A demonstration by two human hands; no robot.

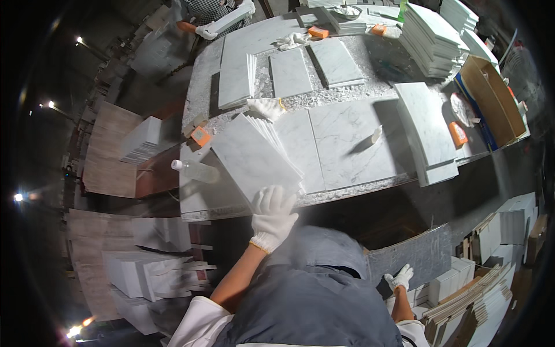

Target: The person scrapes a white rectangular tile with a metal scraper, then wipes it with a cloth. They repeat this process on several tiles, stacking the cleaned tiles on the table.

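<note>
My left hand (273, 218), in a white knit glove, lies with fingers spread on the near corner of a stack of white marble tiles (248, 153). The stack sits slightly fanned on the worktable. My right hand (399, 277), gloved the same way, is low at the right with its fingers stretched out against a dark grey flat slab (419, 251). Whether the thumb hooks behind the slab is hidden. Behind the stack lies a crumpled white glove (266, 107). Close to its left are a clear bottle (199, 171) and an orange block (200, 136).
Larger marble slabs (352, 144) cover the table, with a small white bottle (377, 135) standing there. Tall tile stacks (430, 43) and an open cardboard box (491, 101) are at right. More tiles (480, 306) stand below right. Across the table, a person's gloved hands (206, 32) hold a pale strip.
</note>
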